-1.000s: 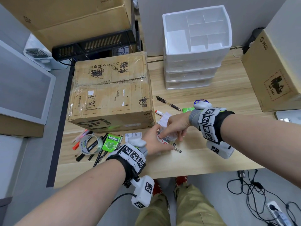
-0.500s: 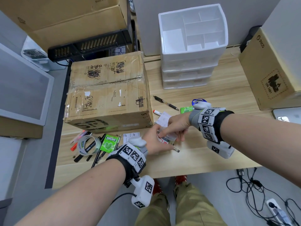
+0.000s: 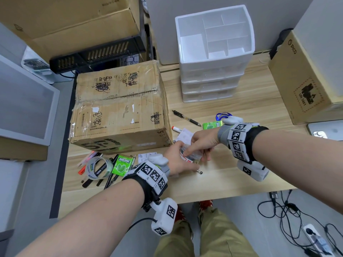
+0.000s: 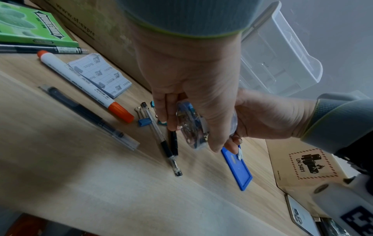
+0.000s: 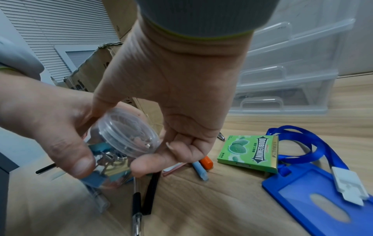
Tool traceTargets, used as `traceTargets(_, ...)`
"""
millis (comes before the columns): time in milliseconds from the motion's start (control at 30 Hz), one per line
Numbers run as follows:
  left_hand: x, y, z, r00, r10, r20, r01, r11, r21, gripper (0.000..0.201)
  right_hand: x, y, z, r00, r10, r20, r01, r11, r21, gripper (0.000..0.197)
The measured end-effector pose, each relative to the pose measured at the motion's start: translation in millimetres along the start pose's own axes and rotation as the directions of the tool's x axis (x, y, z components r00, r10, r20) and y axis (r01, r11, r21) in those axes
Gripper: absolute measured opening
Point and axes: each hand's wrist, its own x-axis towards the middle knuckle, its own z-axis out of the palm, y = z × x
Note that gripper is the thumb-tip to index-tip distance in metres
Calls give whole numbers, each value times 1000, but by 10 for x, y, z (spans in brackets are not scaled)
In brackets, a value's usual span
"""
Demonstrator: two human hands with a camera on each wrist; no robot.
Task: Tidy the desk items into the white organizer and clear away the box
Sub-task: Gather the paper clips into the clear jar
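Both hands meet just above the near part of the wooden tabletop (image 3: 232, 175). The left hand (image 3: 177, 161) has its grip wrapped around one small clear jar (image 5: 113, 153) of binder clips, thumb on its side. The right hand (image 3: 201, 140) pinches the jar's clear lid (image 5: 129, 132). Under them lie two dark pens and one blue binder clip (image 4: 145, 122). Left of these sit one tape roll (image 3: 98, 167) and one green gum pack (image 3: 122, 165); a second gum pack (image 5: 249, 154) and one blue badge holder (image 5: 322, 201) lie to the right. Farther back stand one taped cardboard box (image 3: 118, 108) and, right of it, one white organizer (image 3: 213, 58), three drawers below an open divided tray.
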Motion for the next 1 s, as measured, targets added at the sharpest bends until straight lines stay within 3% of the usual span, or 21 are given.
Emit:
traceTargets(367, 89, 28, 44, 1000, -2, 7, 2, 999, 33, 71, -37, 69, -47, 1000, 4, -2, -4, 1000, 15, 44)
traceTargets(833, 245, 297, 81, 999, 3, 53, -9, 994, 109, 60, -217, 230, -205, 998, 26, -49, -24, 999, 37, 57)
traceTargets(1000, 301, 437, 75, 999, 20, 38, -24, 993, 119, 72, -291, 307, -260, 996, 25, -87, -18, 997, 76, 55)
